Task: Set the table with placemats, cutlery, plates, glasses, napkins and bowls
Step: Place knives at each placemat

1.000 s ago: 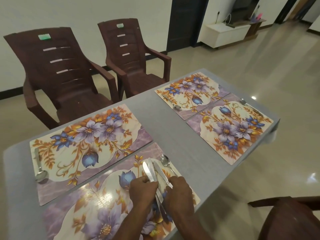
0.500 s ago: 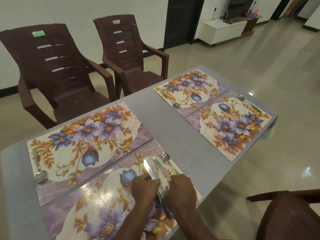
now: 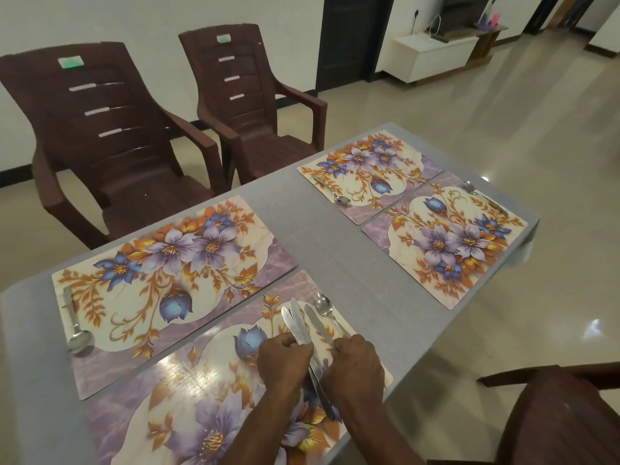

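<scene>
Knives [image 3: 298,322], three slim steel blades fanned out over right end of nearest floral placemat [image 3: 188,391], handles gripped by left hand [image 3: 283,359] and right hand [image 3: 355,360], both curled tight around them; spoon [image 3: 323,305] just beside outermost blade on same mat. Three more matching placemats, purple and blue blossoms with orange leaves, each bearing single spoon at one edge. Grey table [image 3: 318,229] beneath, two brown plastic chairs [image 3: 110,135] on far side, glossy beige tiled floor, white low cabinet against back wall.
</scene>
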